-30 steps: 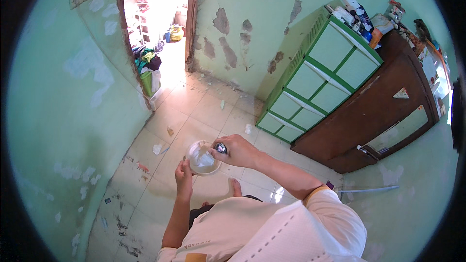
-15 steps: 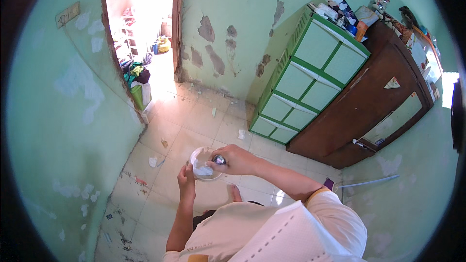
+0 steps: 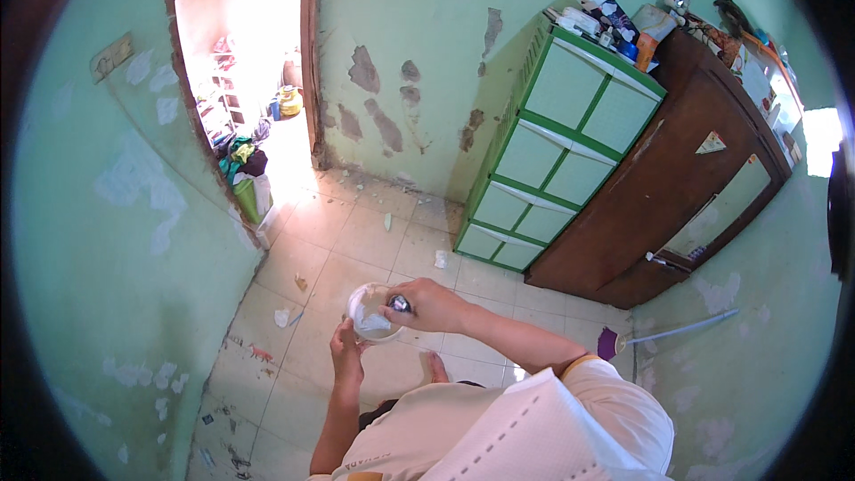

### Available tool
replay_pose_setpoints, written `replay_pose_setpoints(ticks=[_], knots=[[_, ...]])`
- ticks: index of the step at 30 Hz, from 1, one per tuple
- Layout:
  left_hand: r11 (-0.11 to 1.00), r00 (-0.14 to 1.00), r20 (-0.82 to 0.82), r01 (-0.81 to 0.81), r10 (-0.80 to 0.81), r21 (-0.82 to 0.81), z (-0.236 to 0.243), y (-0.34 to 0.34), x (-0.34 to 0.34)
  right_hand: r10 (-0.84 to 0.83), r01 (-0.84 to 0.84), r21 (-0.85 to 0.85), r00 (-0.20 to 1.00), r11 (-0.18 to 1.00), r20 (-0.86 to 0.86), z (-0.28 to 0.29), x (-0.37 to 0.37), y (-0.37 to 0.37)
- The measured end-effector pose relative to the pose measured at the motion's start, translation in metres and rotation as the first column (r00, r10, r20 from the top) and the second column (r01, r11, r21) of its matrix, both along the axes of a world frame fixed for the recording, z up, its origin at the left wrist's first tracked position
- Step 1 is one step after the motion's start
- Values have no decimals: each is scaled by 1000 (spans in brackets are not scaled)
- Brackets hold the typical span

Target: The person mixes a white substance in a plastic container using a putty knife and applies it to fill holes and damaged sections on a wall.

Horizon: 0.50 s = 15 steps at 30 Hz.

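While the left hand (image 3: 346, 349) clasps the white bowl (image 3: 375, 302) at its lower-left rim, above the floor (image 3: 298, 365), the right hand (image 3: 426, 305) sits over the bowl's right rim, grip closed round a dark tool handle (image 3: 400, 304). Handle's long axis seems to point upward; bowl lies just left of this grip. White paste (image 3: 359, 306) shows along the left inner wall. Tool's working end: cannot tell.

Tub (image 3: 374, 302) in left hand (image 3: 346, 347), doorway (image 3: 252, 62) beyond left — drawer unit (image 3: 554, 153) beyond right, wardrobe (image 3: 655, 183) beside it
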<state>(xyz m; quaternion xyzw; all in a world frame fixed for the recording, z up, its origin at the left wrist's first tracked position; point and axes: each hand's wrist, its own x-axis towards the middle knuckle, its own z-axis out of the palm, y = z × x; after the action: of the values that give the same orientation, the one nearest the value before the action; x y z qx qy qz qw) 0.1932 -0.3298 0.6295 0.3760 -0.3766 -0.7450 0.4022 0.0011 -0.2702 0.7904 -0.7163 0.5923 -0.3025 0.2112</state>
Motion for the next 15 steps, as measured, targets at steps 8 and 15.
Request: replay_pose_setpoints(ticks=[8, 15], knots=[[995, 997, 65, 26, -32, 93, -30, 11, -15, 120, -119, 37, 992, 992, -33, -23, 15, 9], [998, 999, 14, 51, -51, 42, -38, 20, -31, 149, -144, 78, 987, 987, -61, -28, 14, 14]])
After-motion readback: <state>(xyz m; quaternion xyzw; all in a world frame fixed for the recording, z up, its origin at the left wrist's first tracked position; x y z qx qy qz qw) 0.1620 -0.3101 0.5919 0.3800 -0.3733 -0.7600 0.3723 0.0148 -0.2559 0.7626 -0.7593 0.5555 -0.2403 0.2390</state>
